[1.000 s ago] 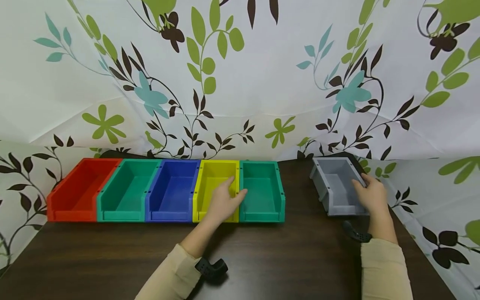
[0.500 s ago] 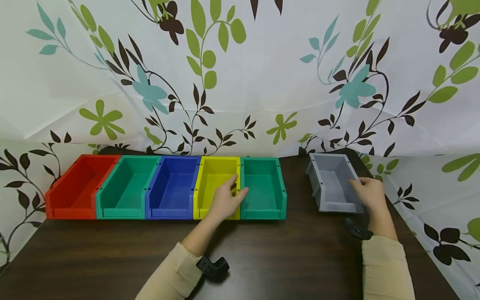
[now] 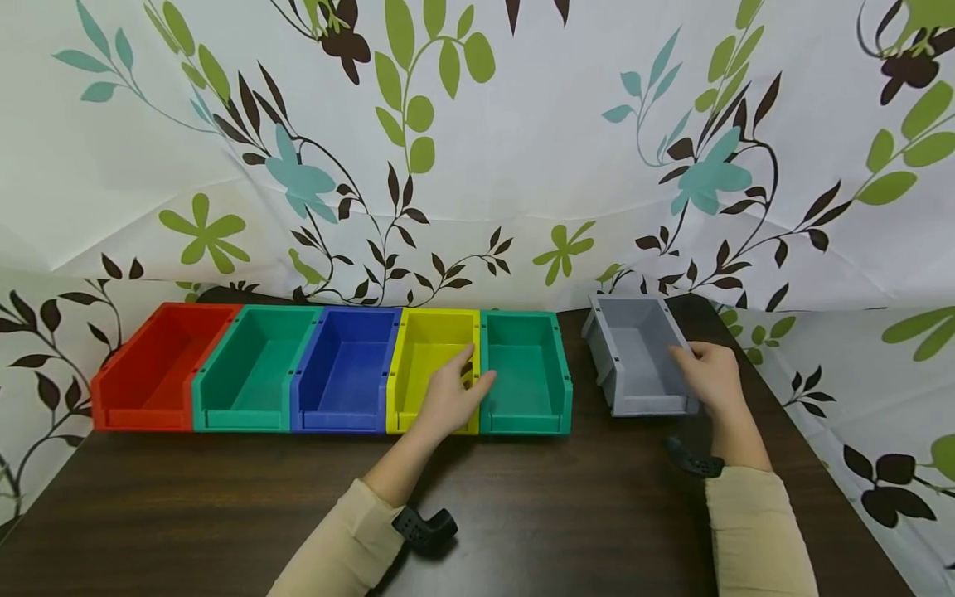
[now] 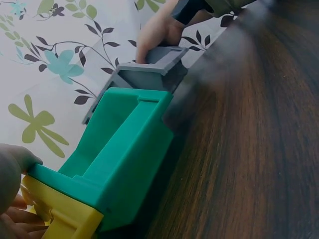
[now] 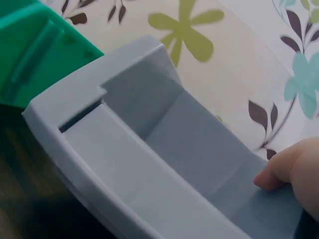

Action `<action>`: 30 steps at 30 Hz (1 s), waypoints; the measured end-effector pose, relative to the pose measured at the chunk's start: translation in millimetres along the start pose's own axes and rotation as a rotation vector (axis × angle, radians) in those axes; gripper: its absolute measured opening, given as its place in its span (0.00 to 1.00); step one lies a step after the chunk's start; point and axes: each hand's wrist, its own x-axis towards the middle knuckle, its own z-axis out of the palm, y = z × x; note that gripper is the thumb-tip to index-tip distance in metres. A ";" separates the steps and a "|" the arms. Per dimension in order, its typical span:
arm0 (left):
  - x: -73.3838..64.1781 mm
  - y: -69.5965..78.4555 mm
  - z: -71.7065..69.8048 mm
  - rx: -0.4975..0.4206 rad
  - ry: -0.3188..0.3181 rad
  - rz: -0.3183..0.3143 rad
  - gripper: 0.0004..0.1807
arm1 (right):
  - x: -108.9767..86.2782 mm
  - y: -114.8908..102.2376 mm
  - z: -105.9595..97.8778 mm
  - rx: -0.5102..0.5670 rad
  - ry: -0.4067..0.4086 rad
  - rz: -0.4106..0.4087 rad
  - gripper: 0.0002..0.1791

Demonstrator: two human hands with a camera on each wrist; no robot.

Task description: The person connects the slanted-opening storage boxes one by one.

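My right hand [image 3: 712,377] holds the right wall of a grey open-front storage bin [image 3: 637,356], which stands apart at the right. In the right wrist view the thumb [image 5: 279,172] lies inside that grey bin. My left hand [image 3: 445,402] pinches the adjoining walls of a yellow bin [image 3: 421,332] and a green bin [image 3: 522,373]. The left wrist view puts its thumb on the green bin's side and its fingers in the yellow bin. A narrow gap separates the grey bin from the green one.
Left of the yellow bin, a blue bin [image 3: 346,373], another green bin [image 3: 257,373] and a red bin [image 3: 160,373] stand side by side. They sit on a dark wooden table [image 3: 567,514]. A leaf-patterned cloth [image 3: 515,149] hangs behind.
My right hand has moved left with the grey bin, narrowing the gap to the green bin. The left hand stays at the yellow and green bins' walls.
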 end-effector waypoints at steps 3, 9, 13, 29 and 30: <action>-0.5 1.2 -1.0 0.003 0.002 0.011 0.35 | -2.9 -9.9 1.5 0.011 -0.006 -0.003 0.24; 0.1 1.7 -1.3 -0.008 -0.005 0.021 0.35 | -8.7 -25.6 3.4 0.043 -0.013 0.020 0.25; 0.4 1.9 -1.1 -0.011 -0.007 0.027 0.35 | -12.7 -33.5 3.4 0.052 -0.023 0.015 0.24; -0.6 -0.1 -1.4 -0.020 -0.005 0.025 0.35 | -20.9 -51.4 -4.4 0.045 -0.057 0.014 0.22; -0.4 -0.4 -1.4 -0.022 -0.004 0.023 0.35 | -21.0 -51.8 -4.8 0.046 -0.060 0.010 0.22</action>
